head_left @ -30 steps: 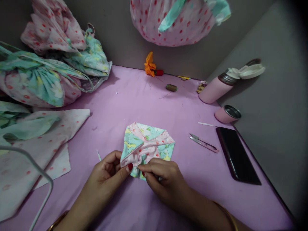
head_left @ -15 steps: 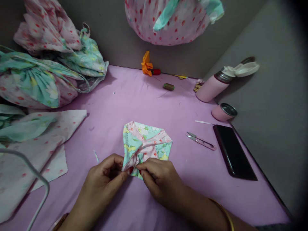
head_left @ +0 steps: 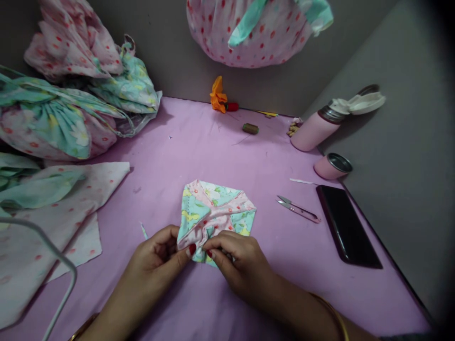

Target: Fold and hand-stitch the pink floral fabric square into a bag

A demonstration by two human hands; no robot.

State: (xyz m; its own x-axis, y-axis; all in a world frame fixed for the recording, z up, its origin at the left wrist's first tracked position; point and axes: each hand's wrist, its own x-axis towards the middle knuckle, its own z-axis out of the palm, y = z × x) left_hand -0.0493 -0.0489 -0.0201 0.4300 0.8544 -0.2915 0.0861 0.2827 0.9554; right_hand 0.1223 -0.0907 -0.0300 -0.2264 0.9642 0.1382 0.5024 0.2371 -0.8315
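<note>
A small patchwork fabric piece [head_left: 213,208], aqua floral and pink with red spots, lies in front of me with its near edge lifted. My left hand [head_left: 163,255] pinches its lower left edge, thumb on top. Close beside that thumb, my right hand [head_left: 234,260] has thumb and forefinger pressed together on the bunched cloth. Any needle or thread between those fingertips is too small or hidden to make out. Small folds gather between the two hands. To the right, apart from my hands, lie thread snips [head_left: 298,210] with their blades parted.
A black phone [head_left: 348,225], a pink cup [head_left: 333,166] and an open pink bottle [head_left: 316,125] line the right side. A thread spool [head_left: 250,128] lies farther back. Fabric bags [head_left: 60,118] and spotted cloth [head_left: 71,213] fill the left, with a grey cable [head_left: 53,255] in front.
The fabric's lower left corner has shifted slightly left with my left hand, and the cloth between my fingers looks more gathered. The whole view has drifted slightly.
</note>
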